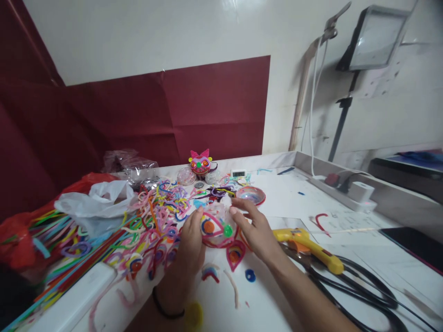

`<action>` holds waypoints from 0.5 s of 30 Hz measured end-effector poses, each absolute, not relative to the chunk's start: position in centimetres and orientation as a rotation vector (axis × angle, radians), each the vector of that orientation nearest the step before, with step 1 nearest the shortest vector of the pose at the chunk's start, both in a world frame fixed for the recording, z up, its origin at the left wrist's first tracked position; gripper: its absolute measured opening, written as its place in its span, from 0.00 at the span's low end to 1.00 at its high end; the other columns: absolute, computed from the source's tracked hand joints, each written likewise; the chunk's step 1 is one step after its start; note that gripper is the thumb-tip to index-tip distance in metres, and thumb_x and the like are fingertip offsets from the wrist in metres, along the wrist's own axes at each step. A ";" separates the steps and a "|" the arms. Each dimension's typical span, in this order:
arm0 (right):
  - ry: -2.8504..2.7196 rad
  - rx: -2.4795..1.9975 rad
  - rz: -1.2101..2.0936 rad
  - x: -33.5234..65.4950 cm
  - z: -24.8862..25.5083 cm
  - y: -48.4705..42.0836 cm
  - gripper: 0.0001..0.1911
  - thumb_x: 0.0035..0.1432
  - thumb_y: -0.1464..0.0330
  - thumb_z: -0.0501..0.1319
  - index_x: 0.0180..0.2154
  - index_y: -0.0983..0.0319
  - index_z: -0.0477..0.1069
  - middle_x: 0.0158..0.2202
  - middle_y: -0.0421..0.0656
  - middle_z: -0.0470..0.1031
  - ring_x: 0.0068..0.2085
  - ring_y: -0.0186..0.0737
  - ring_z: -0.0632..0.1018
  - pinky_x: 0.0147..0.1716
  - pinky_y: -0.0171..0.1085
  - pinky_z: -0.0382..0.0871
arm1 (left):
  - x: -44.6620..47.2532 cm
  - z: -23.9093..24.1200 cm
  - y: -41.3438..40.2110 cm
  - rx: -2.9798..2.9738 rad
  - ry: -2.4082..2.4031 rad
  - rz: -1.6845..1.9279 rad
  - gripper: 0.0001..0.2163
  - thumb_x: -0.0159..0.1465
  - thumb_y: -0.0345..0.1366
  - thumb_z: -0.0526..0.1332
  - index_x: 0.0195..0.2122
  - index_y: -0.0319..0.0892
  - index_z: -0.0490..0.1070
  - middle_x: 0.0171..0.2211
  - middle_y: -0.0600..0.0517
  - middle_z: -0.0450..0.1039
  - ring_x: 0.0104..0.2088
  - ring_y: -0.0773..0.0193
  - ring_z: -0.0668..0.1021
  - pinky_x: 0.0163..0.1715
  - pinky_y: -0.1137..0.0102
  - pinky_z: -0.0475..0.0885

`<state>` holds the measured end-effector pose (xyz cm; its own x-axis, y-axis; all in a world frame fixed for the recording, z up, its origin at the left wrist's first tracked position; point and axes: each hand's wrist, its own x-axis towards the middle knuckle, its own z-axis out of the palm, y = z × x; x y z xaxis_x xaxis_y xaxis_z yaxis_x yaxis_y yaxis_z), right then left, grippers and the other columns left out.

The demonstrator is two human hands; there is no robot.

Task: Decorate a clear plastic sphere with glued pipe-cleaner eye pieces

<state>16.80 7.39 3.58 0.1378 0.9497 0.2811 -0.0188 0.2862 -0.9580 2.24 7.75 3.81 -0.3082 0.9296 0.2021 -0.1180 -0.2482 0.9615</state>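
Between my hands is a clear plastic shell (217, 237) trimmed with pink and red pipe cleaner, with one eye with an orange centre and a green round nose. My left hand (191, 237) wraps its left side. My right hand (254, 226) curls its fingers onto the upper right, where a small whitish piece (226, 201) shows at the fingertips; its kind is unclear. Just below the shell lies a loose pipe-cleaner eye (236, 254) with a pink rim. A blue coil (250, 275) and a red-and-blue curved piece (210, 273) lie nearer me.
A yellow glue gun (311, 246) and black-handled scissors (360, 281) lie at right. Loose pipe cleaners (166, 203) heap at left beside a white plastic bag (98, 203). Behind stand a finished cat-eared figure (200, 163) and a clear dish (251, 195). A power strip (356, 198) sits back right.
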 end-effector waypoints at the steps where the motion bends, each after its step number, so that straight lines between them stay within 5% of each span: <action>1: -1.280 -1.053 0.814 16.6 3.9 7.0 0.26 0.51 0.52 0.63 0.47 0.60 0.73 0.53 0.46 0.72 0.55 0.51 0.69 0.56 0.48 0.58 | 2.2 3.5 8.0 1.111 1.188 1.658 0.09 0.62 0.42 0.59 0.35 0.44 0.76 0.37 0.48 0.78 0.42 0.57 0.78 0.42 0.67 0.72; 8: -1.476 -1.093 0.601 15.7 4.2 5.9 0.27 0.50 0.54 0.66 0.49 0.59 0.70 0.51 0.48 0.73 0.54 0.52 0.70 0.54 0.49 0.60 | 2.3 3.0 7.6 1.353 1.174 1.652 0.10 0.60 0.41 0.60 0.25 0.44 0.67 0.24 0.57 0.64 0.28 0.65 0.68 0.31 0.72 0.64; 15: -1.431 -1.109 0.635 15.7 4.0 6.0 0.26 0.49 0.56 0.65 0.48 0.59 0.69 0.49 0.48 0.73 0.52 0.51 0.72 0.52 0.48 0.63 | 2.9 3.4 6.9 1.434 1.124 1.636 0.13 0.62 0.44 0.57 0.23 0.44 0.60 0.22 0.59 0.55 0.25 0.67 0.61 0.27 0.73 0.60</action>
